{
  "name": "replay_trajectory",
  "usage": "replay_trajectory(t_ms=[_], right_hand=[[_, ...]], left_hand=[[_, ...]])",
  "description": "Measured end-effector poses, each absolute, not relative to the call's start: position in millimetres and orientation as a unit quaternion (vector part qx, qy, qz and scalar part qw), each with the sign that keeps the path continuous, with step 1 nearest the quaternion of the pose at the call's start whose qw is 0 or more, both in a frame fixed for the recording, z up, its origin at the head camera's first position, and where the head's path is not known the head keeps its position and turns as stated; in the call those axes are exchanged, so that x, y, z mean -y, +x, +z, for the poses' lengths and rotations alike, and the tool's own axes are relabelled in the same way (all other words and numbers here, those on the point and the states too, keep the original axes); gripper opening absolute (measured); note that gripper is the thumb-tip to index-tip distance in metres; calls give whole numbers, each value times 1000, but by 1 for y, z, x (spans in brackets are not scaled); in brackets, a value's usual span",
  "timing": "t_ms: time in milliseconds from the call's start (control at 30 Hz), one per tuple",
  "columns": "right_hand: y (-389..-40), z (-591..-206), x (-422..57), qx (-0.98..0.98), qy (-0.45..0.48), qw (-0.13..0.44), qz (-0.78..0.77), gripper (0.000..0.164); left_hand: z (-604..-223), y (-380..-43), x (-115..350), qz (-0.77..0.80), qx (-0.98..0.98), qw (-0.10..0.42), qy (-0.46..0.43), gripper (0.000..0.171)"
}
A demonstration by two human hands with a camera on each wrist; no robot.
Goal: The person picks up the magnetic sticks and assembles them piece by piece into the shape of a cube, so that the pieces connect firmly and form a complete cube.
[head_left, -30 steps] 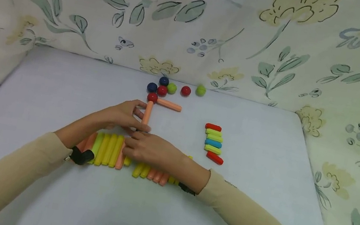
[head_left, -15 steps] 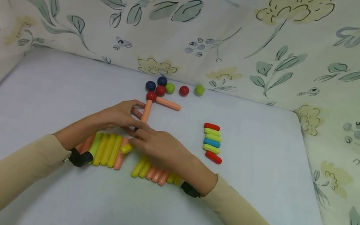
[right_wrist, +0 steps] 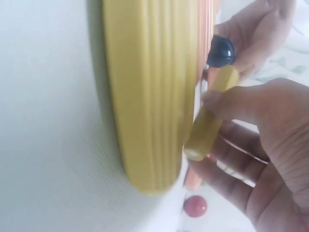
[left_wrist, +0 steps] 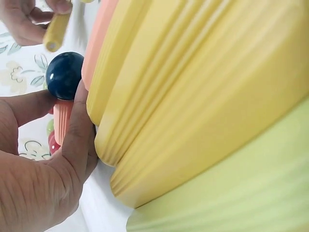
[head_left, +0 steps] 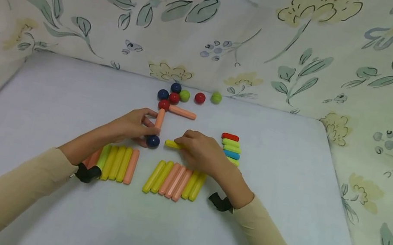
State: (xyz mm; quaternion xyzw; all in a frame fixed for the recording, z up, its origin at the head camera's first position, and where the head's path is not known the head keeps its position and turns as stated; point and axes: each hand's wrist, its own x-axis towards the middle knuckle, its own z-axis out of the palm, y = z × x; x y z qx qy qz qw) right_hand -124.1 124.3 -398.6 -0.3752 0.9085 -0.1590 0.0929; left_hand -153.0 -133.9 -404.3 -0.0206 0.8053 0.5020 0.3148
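My left hand pinches a dark blue ball between thumb and fingers. From that ball a peach magnetic stick runs away from me to a red ball, where a second peach stick branches to the right. My right hand holds a yellow magnetic stick between thumb and fingers. Its free end points left towards the blue ball, a short gap apart in the head view.
Yellow, peach and green long sticks lie in a left row and a right row near me. Short coloured sticks sit beyond my right hand. Another red ball, a green ball and several more stand at the back.
My right hand has lifted the yellow stick from the rows and moved it right and away from me, turning it sideways. The blue ball has come into view; my left hand has stayed in place.
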Motion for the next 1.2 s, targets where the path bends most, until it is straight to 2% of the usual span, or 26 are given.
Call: replay_trajectory(t_ms=[433, 867, 1000, 1200], right_hand=[[-122, -403, -119, -904, -365, 123, -188, 31], [-124, -405, -119, -906, -350, 139, -191, 32], [-125, -404, -121, -905, -344, 145, -202, 32], [-130, -402, -133, -906, -324, 132, -239, 30]], left_hand=[[-403, -152, 132, 522, -797, 302, -19, 75], [-401, -146, 133, 487, -822, 293, 28, 70], [-396, -140, 134, 444, -852, 272, 52, 73], [-376, -128, 133, 371, -903, 212, 47, 71]])
